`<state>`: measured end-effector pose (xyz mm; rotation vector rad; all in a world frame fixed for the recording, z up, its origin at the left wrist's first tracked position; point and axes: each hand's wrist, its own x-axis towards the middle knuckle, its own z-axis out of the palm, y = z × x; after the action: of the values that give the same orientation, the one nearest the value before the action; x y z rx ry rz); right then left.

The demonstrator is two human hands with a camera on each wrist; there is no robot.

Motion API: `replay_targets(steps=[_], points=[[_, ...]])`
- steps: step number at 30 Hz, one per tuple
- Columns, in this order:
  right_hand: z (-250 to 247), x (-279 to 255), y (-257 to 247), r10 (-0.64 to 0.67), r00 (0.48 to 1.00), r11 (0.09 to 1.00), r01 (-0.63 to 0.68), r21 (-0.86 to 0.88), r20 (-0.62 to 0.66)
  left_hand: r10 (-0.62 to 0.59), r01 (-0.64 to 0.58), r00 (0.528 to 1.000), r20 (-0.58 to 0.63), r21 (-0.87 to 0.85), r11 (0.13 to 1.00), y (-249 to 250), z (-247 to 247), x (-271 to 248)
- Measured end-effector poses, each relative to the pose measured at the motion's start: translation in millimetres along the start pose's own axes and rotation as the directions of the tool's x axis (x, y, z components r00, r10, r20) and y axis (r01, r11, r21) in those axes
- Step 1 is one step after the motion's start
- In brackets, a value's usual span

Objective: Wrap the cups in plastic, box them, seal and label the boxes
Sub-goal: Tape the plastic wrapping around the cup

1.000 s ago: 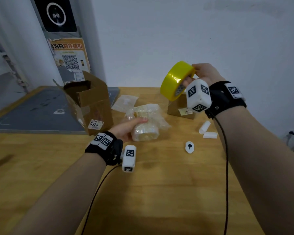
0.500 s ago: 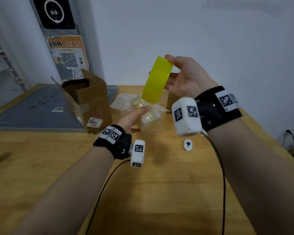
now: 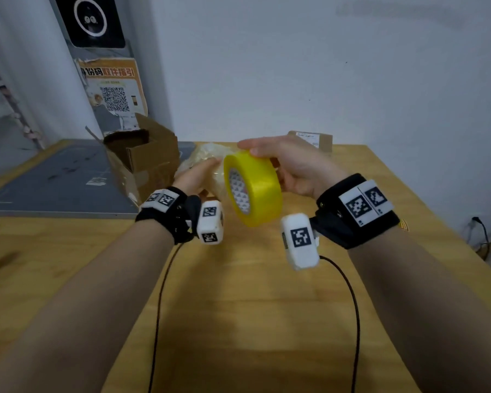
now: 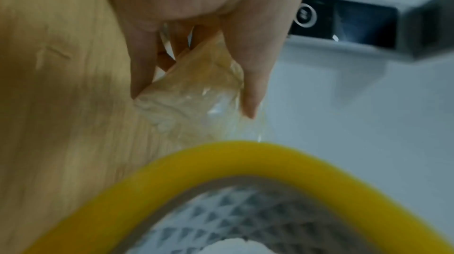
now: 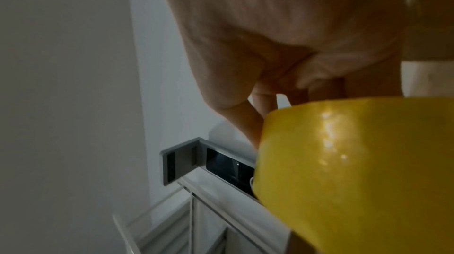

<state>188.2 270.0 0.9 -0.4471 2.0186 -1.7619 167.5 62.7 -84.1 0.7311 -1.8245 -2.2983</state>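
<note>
My left hand grips a cup wrapped in clear plastic, lifted above the table; in the left wrist view the fingers curl round the wrapped cup. My right hand holds a yellow roll of tape just right of the cup, thumb on the roll's top and fingers behind it. The tape roll fills the lower left wrist view, and the roll sits below the right hand in the right wrist view. An open cardboard box stands at the left behind my left hand.
A small closed cardboard box with a label sits at the table's far edge by the wall. A grey mat covers the table's far left. The wooden table stretches below my arms. A cable hangs by the wall at right.
My right hand has brought the tape roll down from head height and turned it, so it now sits beside the wrapped cup. My left hand has lifted the cup off the table.
</note>
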Motion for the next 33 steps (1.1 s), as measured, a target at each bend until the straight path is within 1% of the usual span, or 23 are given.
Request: replay_targets(steps=[3,6,9,14,15,17,19,22,24,26,30,33], points=[[-3,-6,3,0.02,1.0,0.99,-0.02,-0.142,0.0,-0.064,0.062,0.995,0.072,0.028,0.998,4,-2,-10],[0,-8,8,0.03,0.999,0.976,-0.022,-0.217,0.032,-0.067,0.063,0.996,0.053,0.069,0.996,4,-1,-12],[-1,-9,12,0.024,0.999,0.964,-0.016,-0.267,0.027,-0.061,0.059,0.998,0.029,0.064,0.996,6,3,-14],[-5,-6,16,0.034,0.999,0.947,-0.022,-0.319,0.033,-0.074,0.071,0.996,0.045,0.067,0.995,3,7,-11],[-6,-5,18,0.038,0.999,0.945,-0.025,-0.327,0.034,-0.083,0.081,0.995,0.06,0.027,0.996,2,8,-11],[-10,-4,28,0.055,0.998,0.923,-0.039,-0.382,0.032,-0.125,0.137,0.988,0.096,-0.133,0.982,5,9,-13],[-13,-4,43,0.077,0.997,0.904,-0.066,-0.423,0.008,-0.125,0.149,0.986,0.11,-0.246,0.958,12,8,-9],[-16,-2,61,0.101,0.995,0.917,-0.095,-0.387,-0.007,-0.154,0.184,0.978,0.139,-0.235,0.955,16,6,-6],[-15,5,67,0.09,0.995,0.926,-0.095,-0.366,-0.033,-0.17,0.208,0.968,0.182,-0.214,0.954,14,9,-7],[-15,12,68,0.052,0.994,0.926,-0.084,-0.369,-0.095,-0.181,0.223,0.96,0.215,-0.191,0.956,11,10,-8],[-16,25,71,-0.035,0.988,0.894,-0.036,-0.446,-0.15,-0.174,0.215,0.955,0.24,-0.158,0.964,5,3,-3],[-13,34,77,-0.081,0.98,0.916,0.0,-0.402,-0.184,-0.231,0.276,0.938,0.259,-0.154,0.949,0,0,3]])
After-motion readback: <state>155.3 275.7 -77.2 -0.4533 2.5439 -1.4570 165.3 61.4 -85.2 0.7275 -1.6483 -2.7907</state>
